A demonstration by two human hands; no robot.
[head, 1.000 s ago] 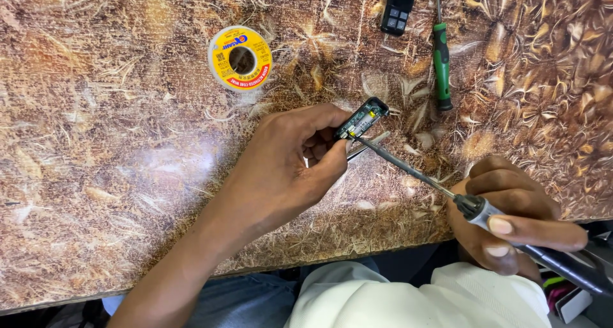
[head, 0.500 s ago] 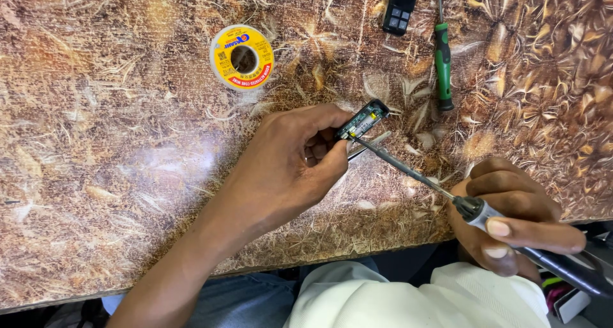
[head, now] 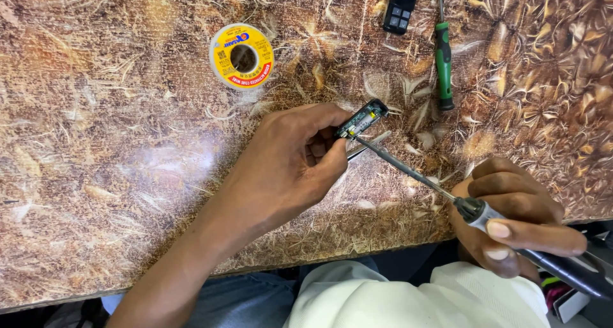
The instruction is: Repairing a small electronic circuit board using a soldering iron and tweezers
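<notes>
My left hand (head: pixel 290 165) pinches a small open device with a green circuit board (head: pixel 362 119), holding it tilted just above the brown patterned table (head: pixel 128 175). A thin metal piece sticks out from under my left fingers. My right hand (head: pixel 511 216) grips a soldering iron (head: pixel 472 208) by its dark handle near the table's front edge. The iron's long metal tip reaches up and left and touches the lower end of the circuit board.
A yellow spool of solder wire (head: pixel 242 55) lies at the back, left of centre. A black remote key fob (head: pixel 400 7) and a green-handled screwdriver (head: pixel 443 63) lie at the back right. My white shirt and lap show below the table edge.
</notes>
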